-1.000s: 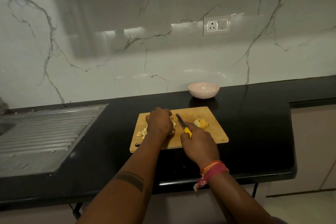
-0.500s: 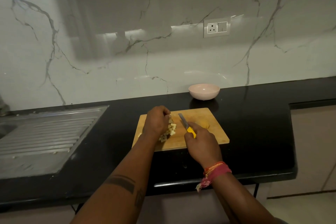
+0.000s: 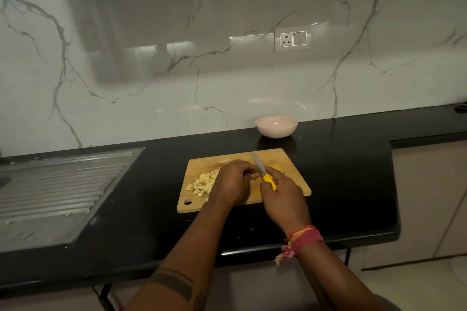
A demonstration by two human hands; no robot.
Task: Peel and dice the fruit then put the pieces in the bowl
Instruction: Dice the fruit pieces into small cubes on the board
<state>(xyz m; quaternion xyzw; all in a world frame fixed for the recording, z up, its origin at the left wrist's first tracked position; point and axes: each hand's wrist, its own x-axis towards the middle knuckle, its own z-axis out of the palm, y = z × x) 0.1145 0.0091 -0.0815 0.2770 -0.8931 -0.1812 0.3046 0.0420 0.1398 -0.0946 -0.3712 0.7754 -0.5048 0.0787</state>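
A wooden cutting board [image 3: 293, 159] lies on the black counter. Pale diced fruit pieces [image 3: 203, 182] are heaped on its left part. My left hand [image 3: 233, 182] sits over the board's middle with fingers curled down; what is under it is hidden. My right hand [image 3: 284, 195] grips a yellow-handled knife [image 3: 262, 171], blade pointing away, just right of the left hand. Yellow peel [image 3: 278, 167] lies beyond the knife. A pale pink bowl [image 3: 276, 126] stands behind the board near the wall; it looks empty.
A steel sink drainboard [image 3: 55, 192] fills the counter's left side. The black counter [image 3: 353, 184] ends at a front edge near my arms and steps down at the right. A wall socket [image 3: 292, 38] sits above the bowl.
My left hand has shifted right toward the knife, uncovering the heap of diced pieces at the board's left. The knife stays in my right hand.
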